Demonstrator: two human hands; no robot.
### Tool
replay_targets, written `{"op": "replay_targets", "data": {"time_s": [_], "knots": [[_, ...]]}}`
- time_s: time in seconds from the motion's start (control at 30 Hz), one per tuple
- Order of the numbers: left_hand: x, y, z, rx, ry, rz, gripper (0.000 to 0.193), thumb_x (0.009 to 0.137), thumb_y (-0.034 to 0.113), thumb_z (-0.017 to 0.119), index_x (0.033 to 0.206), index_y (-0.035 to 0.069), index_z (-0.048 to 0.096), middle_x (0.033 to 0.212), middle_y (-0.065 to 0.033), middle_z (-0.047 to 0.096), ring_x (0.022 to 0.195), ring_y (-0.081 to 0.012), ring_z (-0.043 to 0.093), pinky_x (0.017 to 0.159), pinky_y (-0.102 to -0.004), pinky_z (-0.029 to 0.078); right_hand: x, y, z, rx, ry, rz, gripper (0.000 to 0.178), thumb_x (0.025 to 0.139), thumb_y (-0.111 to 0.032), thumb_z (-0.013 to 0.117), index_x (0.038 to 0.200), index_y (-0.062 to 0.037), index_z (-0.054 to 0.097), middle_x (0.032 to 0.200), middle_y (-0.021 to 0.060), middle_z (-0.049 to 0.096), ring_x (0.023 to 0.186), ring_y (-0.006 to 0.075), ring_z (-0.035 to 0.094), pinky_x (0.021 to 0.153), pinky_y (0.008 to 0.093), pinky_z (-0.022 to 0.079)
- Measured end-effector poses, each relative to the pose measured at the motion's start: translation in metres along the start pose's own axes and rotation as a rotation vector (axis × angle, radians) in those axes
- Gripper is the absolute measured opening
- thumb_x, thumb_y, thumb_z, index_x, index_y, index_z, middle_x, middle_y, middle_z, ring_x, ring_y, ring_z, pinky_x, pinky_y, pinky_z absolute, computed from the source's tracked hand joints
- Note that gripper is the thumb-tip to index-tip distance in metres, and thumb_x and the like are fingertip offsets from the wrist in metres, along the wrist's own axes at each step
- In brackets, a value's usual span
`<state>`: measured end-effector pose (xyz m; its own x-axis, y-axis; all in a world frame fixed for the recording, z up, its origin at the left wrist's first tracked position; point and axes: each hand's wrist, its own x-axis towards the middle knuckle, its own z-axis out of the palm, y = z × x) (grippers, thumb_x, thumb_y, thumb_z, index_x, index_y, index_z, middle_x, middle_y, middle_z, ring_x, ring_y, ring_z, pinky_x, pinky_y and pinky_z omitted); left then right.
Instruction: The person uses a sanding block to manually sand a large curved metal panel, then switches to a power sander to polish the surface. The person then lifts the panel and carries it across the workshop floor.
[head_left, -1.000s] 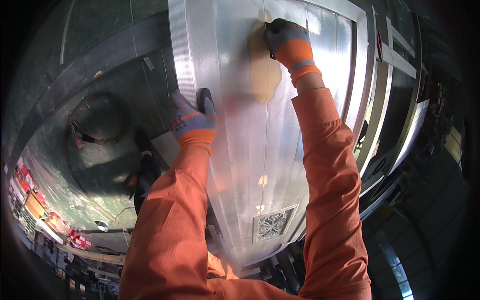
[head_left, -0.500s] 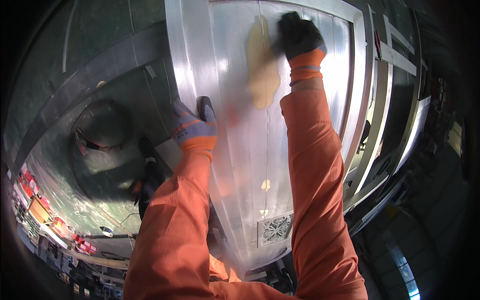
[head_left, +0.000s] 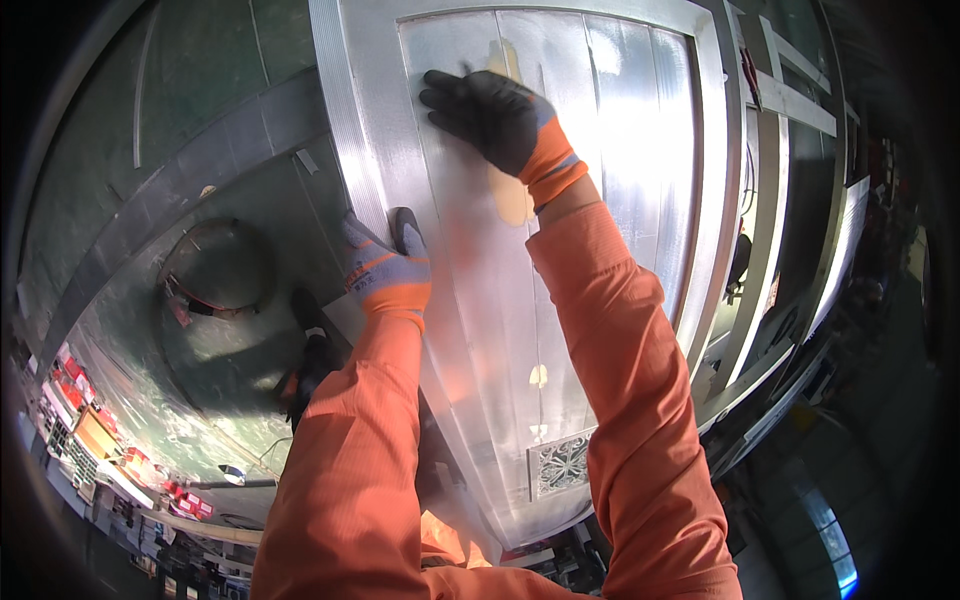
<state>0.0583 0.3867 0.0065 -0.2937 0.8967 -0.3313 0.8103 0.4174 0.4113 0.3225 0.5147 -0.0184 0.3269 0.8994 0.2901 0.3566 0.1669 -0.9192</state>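
Note:
A large silvery metal door panel (head_left: 590, 330) with a raised frame (head_left: 352, 120) stretches away in front of me. My left hand (head_left: 388, 262), in a grey and orange glove, wraps round the frame's left edge, its thumb on top. Over the far part of the panel is my right hand (head_left: 490, 118), in a black and orange glove, with fingers stretched to the left. Nothing shows in it; whether the fingers touch the metal cannot be told. Partly behind that hand lies a tan smooth patch (head_left: 513, 200). Smaller tan spots (head_left: 538, 376) dot the near part, above an ornate square plate (head_left: 562, 465).
Pale metal bars (head_left: 768, 220) stand right of the panel. On the green floor (head_left: 90, 300) at left lies a coiled hose or cable (head_left: 215, 308). Red boxes (head_left: 185, 500) and other goods line the lower left. A dark shoe (head_left: 318, 355) shows beside my left arm.
My right hand has swept left and slightly nearer across the tan patch, its fingers now stretched out. The left hand keeps its grip. The view has shifted slightly.

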Motion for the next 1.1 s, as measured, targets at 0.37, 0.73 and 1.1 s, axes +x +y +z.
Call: {"op": "replay_targets", "data": {"time_s": [0.37, 0.73, 1.1], "knots": [[-0.009, -0.003, -0.003, 0.030, 0.003, 0.028, 0.080, 0.091, 0.040, 0.066, 0.146, -0.009, 0.036, 0.136, -0.0356, 0.055, 0.123, -0.0496, 0.057, 0.104, -0.0496, 0.047, -0.056, -0.049, -0.055, 0.732, 0.306, 0.669, 0.027, 0.105, -0.025, 0.053, 0.113, 0.0001, 0.059, 0.142, 0.0235, 0.055, 0.131, 0.0439, 0.053, 0.111, 0.0584, 0.048], [0.001, -0.003, 0.003, 0.153, 0.050, 0.042, 0.081, 0.092, 0.041, 0.063, 0.148, -0.010, 0.032, 0.141, -0.0349, 0.053, 0.127, -0.0483, 0.055, 0.106, -0.0477, 0.046, -0.013, -0.051, -0.027, 1.434, -0.060, 0.146, 0.021, 0.106, -0.020, 0.042, 0.098, -0.0081, 0.058, 0.160, 0.0206, 0.039, 0.146, 0.0464, 0.037, 0.113, 0.0615, 0.041], [-0.004, 0.000, 0.004, 0.134, 0.030, 0.027, 0.079, 0.094, 0.043, 0.061, 0.147, -0.009, 0.035, 0.140, -0.0336, 0.055, 0.125, -0.0471, 0.057, 0.104, -0.0472, 0.048, -0.017, -0.005, -0.029, 0.893, 0.059, 0.413, 0.032, 0.100, -0.014, 0.062, 0.125, 0.0068, 0.059, 0.138, 0.0233, 0.061, 0.115, 0.0298, 0.065, 0.099, 0.0394, 0.056]]}}
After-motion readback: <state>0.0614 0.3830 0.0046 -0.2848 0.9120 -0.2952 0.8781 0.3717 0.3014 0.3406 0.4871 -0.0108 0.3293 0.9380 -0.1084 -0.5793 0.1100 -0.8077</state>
